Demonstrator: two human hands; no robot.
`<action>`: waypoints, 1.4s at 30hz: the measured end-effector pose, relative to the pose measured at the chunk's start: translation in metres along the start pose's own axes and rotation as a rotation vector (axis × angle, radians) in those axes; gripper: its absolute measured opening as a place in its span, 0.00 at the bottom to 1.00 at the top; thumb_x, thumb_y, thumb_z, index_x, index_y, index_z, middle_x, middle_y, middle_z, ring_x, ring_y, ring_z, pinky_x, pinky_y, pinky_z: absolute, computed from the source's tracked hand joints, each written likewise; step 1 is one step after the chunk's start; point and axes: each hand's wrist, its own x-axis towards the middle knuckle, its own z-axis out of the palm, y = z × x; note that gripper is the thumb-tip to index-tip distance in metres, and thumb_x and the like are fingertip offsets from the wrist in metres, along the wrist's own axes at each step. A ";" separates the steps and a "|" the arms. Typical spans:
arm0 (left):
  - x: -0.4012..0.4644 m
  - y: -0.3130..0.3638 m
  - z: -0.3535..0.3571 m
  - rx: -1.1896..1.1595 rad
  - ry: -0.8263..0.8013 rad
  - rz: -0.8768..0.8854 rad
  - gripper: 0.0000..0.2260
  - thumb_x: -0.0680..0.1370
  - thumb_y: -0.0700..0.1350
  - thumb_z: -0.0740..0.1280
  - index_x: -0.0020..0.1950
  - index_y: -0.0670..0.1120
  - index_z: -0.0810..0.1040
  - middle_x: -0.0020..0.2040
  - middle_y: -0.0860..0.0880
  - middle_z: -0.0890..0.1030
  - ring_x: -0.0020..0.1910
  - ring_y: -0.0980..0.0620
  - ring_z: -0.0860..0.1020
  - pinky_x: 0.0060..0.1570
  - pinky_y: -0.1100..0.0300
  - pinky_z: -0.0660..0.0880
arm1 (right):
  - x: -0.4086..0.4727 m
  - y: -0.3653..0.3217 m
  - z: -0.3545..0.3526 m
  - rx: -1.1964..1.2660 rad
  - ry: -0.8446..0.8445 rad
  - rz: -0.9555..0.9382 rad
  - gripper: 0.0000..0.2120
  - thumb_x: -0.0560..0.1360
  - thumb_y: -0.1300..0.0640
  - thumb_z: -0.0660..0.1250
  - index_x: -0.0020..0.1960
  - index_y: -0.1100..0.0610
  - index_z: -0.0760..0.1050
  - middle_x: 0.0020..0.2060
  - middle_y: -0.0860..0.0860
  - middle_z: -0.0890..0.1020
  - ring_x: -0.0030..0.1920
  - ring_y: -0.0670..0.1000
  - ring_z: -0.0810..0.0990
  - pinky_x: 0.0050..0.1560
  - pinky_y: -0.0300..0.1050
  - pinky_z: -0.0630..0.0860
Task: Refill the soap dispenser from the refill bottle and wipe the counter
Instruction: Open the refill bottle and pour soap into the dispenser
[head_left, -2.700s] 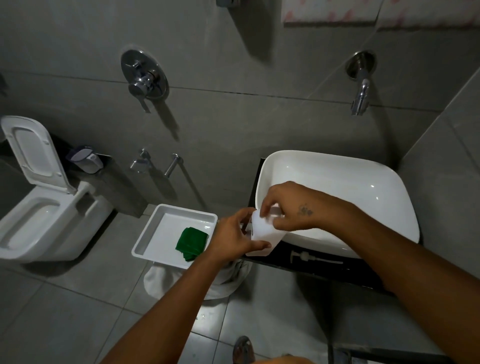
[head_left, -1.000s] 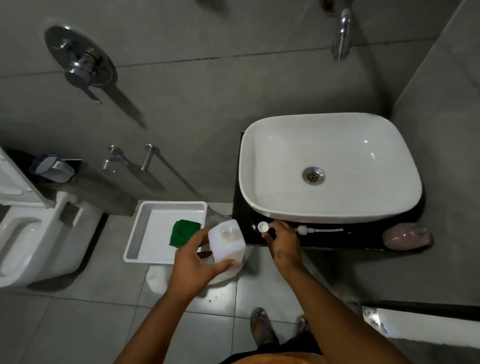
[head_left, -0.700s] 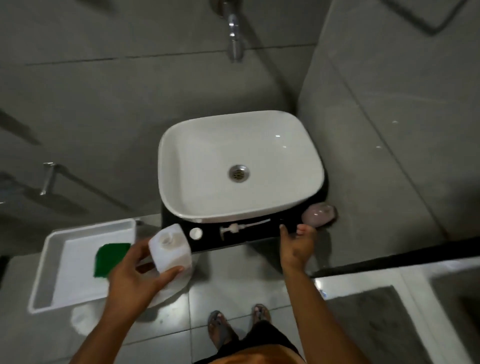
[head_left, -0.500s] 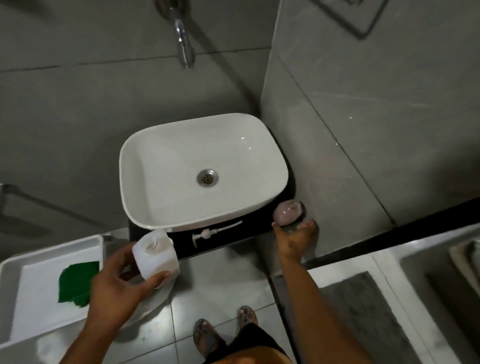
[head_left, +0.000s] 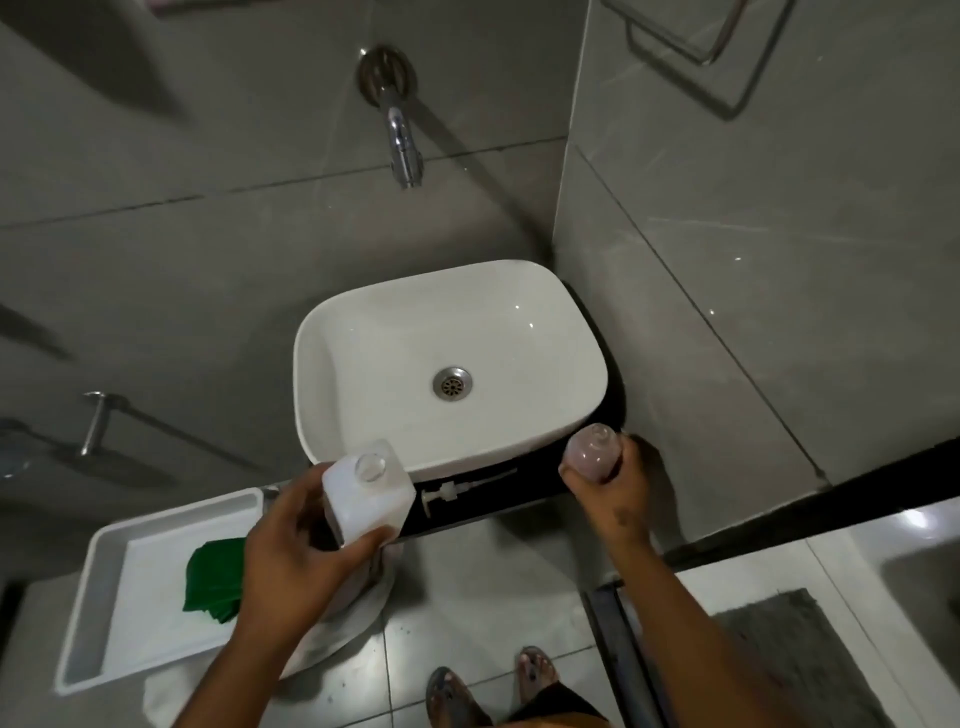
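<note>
Head view, looking down on a small bathroom corner.

Basin (head_left: 374, 364): white, rounded rectangle, at the centre, with a metal drain (head_left: 452, 383) in its floor. It sits on a black counter (head_left: 498, 501), of which only a narrow strip shows at the basin's 6 o'clock edge and right side.

Tap (head_left: 402, 140): chrome, wall-mounted, at 12 o'clock from the basin.

Refill bottle (head_left: 366, 493): white, square-shouldered, cap off, round mouth facing up. Held upright in the left hand (head_left: 296, 556), grip closed around its lower body, thumb on the near face and fingers behind. It hovers at the basin's 7 o'clock corner, overlapping the rim.

Soap dispenser (head_left: 592, 452): pinkish translucent bottle, pump removed, open neck pointing toward 12 o'clock. Held in the right hand (head_left: 610, 493), grip wrapped around its base, at 4 o'clock from the basin over the counter's right end.

Pump (head_left: 457, 491): white head with a long thin tube, lying flat on the counter between the two hands, head toward 8 o'clock.

Tray (head_left: 104, 597): white, rectangular, at 8 o'clock from the basin, on a grey ledge. A folded green cloth (head_left: 213, 579) lies in its right part, partly hidden by the left hand.

Floor (head_left: 467, 597): pale tiles at 6 o'clock, with two sandalled feet (head_left: 488, 686) and a grey mat (head_left: 810, 649) at 4 o'clock.
</note>
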 end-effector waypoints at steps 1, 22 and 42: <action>0.004 0.007 -0.004 0.005 0.007 0.021 0.34 0.60 0.43 0.86 0.59 0.65 0.77 0.55 0.61 0.83 0.55 0.61 0.81 0.53 0.63 0.79 | -0.009 -0.009 -0.003 0.014 -0.047 -0.034 0.37 0.60 0.54 0.83 0.66 0.49 0.70 0.59 0.48 0.78 0.58 0.51 0.78 0.59 0.48 0.76; 0.052 0.089 -0.054 0.542 0.051 0.631 0.40 0.60 0.40 0.84 0.69 0.52 0.75 0.64 0.46 0.76 0.64 0.46 0.68 0.60 0.40 0.73 | -0.095 -0.158 -0.013 0.002 -0.464 -0.510 0.36 0.58 0.52 0.81 0.63 0.43 0.72 0.57 0.36 0.77 0.57 0.34 0.75 0.54 0.33 0.74; 0.044 0.102 -0.060 0.753 0.112 0.705 0.36 0.62 0.42 0.84 0.68 0.49 0.78 0.64 0.44 0.77 0.66 0.42 0.67 0.66 0.45 0.64 | -0.096 -0.155 -0.007 -0.047 -0.463 -0.532 0.40 0.57 0.47 0.82 0.66 0.43 0.71 0.59 0.40 0.76 0.58 0.40 0.75 0.59 0.39 0.76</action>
